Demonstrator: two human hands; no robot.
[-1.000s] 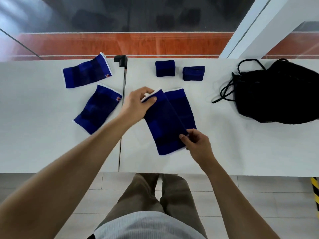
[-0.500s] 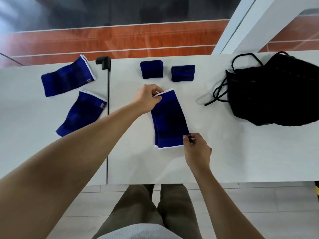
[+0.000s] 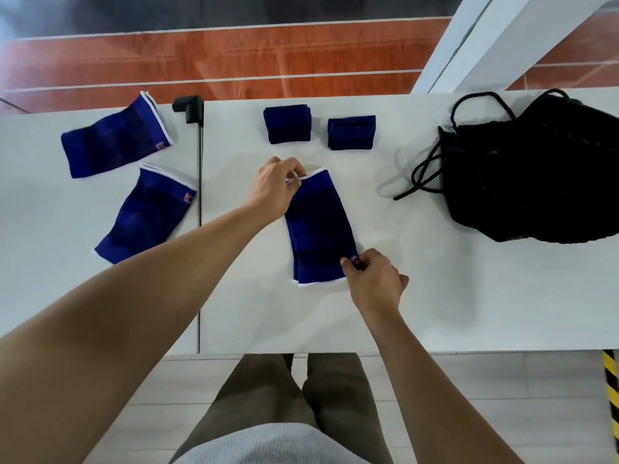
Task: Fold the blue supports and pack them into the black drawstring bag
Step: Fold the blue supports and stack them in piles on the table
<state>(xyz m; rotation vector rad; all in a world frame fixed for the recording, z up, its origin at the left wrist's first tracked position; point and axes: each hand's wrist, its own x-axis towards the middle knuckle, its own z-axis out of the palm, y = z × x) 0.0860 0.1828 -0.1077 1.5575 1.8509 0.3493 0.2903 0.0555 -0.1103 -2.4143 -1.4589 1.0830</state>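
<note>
Two blue supports lie stacked one on the other point(image 3: 320, 229) in the middle of the white table point(image 3: 435, 296). My left hand point(image 3: 276, 189) pinches their far white-trimmed corner. My right hand point(image 3: 375, 279) pinches the near right corner by the small label. Two folded blue supports point(image 3: 287, 123) point(image 3: 351, 132) sit side by side at the back. Two flat blue supports point(image 3: 115, 137) point(image 3: 147, 216) lie on the left. The black drawstring bag point(image 3: 536, 175) rests at the right, its cords point(image 3: 422, 175) trailing towards the middle.
A black clamp point(image 3: 189, 107) sits at the far edge on the seam between two tabletops. A white post point(image 3: 485, 38) rises at the back right. My legs stand below the near table edge. Yellow-black tape point(image 3: 611, 390) marks the floor at the right.
The upper support, angled across the lower one a second ago, has been swung into line on top of it. Both hands keep their pinch on its corners.
</note>
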